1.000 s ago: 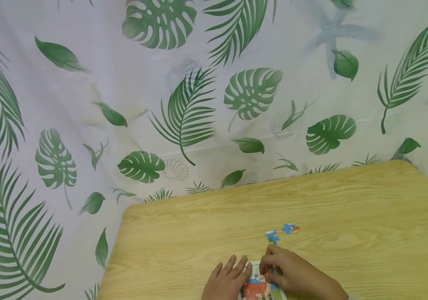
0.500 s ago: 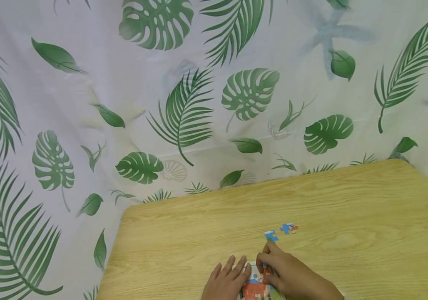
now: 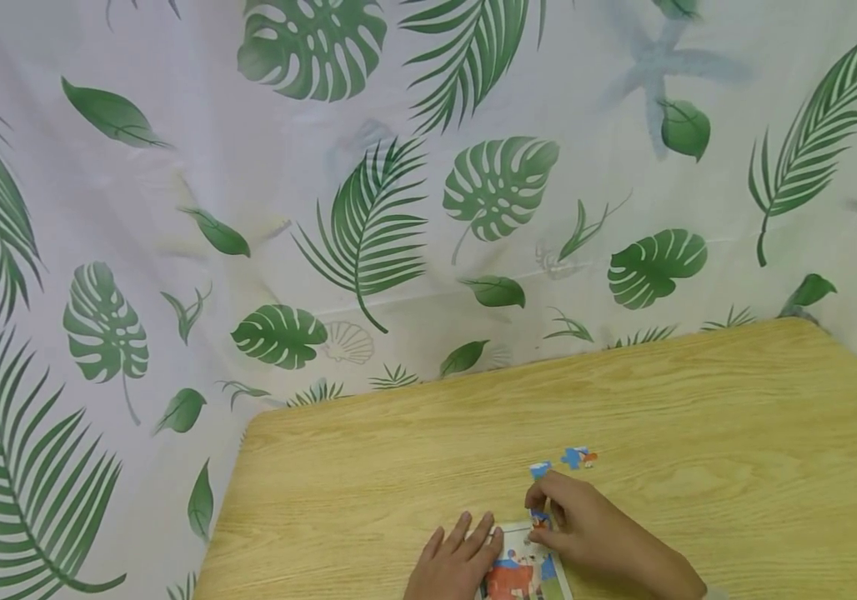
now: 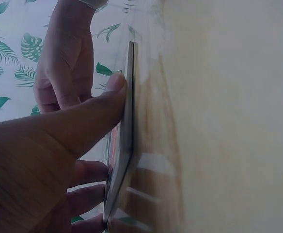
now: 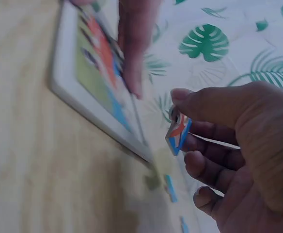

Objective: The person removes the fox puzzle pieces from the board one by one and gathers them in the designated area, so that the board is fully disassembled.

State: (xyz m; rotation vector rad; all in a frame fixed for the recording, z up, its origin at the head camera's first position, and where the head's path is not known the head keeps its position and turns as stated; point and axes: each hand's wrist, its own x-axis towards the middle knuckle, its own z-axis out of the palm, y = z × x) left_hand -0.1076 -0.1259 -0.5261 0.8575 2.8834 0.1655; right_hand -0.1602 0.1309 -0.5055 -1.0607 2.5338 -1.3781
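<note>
A small jigsaw puzzle in a white-edged tray (image 3: 565, 577) lies at the table's near side, partly filled with a red, blue and green picture. My left hand (image 3: 449, 563) rests over its left edge, fingers spread and fairly straight. In the left wrist view the thumb (image 4: 100, 104) lies against the edge of the tray. Just above the tray's upper right corner, my right hand (image 3: 589, 518) pinches a puzzle piece (image 5: 179, 133) between thumb and fingers. Blue, orange-red and white show on that piece. The picture's left part is hidden under my left hand.
Beyond my right hand lie a blue puzzle piece (image 3: 540, 469), partly covered by the fingers, and blue and orange puzzle pieces (image 3: 575, 457) close together. The wood-grain table (image 3: 368, 475) reaches back to a white leaf-print curtain (image 3: 413, 233).
My right hand has lifted from the upper right of the puzzle and moved slightly up and away, with the piece now visible in its fingers. My left hand stays in place.
</note>
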